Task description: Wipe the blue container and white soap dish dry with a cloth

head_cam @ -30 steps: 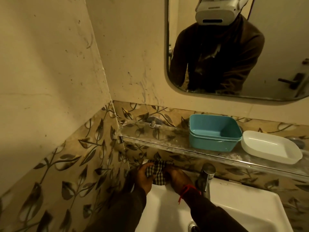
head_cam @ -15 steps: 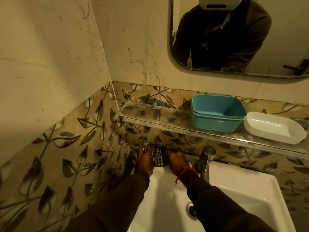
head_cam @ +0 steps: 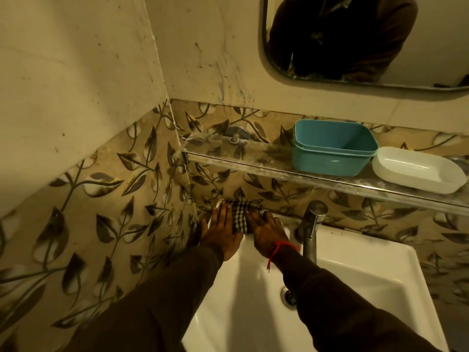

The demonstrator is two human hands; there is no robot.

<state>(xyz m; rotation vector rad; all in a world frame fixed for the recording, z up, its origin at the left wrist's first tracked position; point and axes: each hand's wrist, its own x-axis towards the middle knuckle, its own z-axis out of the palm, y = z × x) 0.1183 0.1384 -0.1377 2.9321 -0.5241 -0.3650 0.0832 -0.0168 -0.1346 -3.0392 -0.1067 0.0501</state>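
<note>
A blue container (head_cam: 332,151) stands upright on the glass shelf (head_cam: 241,153), and a white soap dish (head_cam: 416,171) touches its right side. Both look empty. Below the shelf, a black-and-white checked cloth (head_cam: 239,215) lies bunched on the back rim of the sink, against the tiled wall. My left hand (head_cam: 222,227) presses on its left side and my right hand (head_cam: 266,228) on its right side. The fingers of both are stretched forward, holding the cloth between them. A red thread circles my right wrist.
A chrome tap (head_cam: 313,224) stands just right of my right hand. The white sink (head_cam: 368,280) with its drain (head_cam: 288,297) lies below my arms. Leaf-patterned tiles close in the left corner. A mirror (head_cam: 355,39) hangs above the shelf.
My hands have pushed the cloth forward onto the sink's back rim and their fingers have flattened out. The camera has tilted down and moved closer.
</note>
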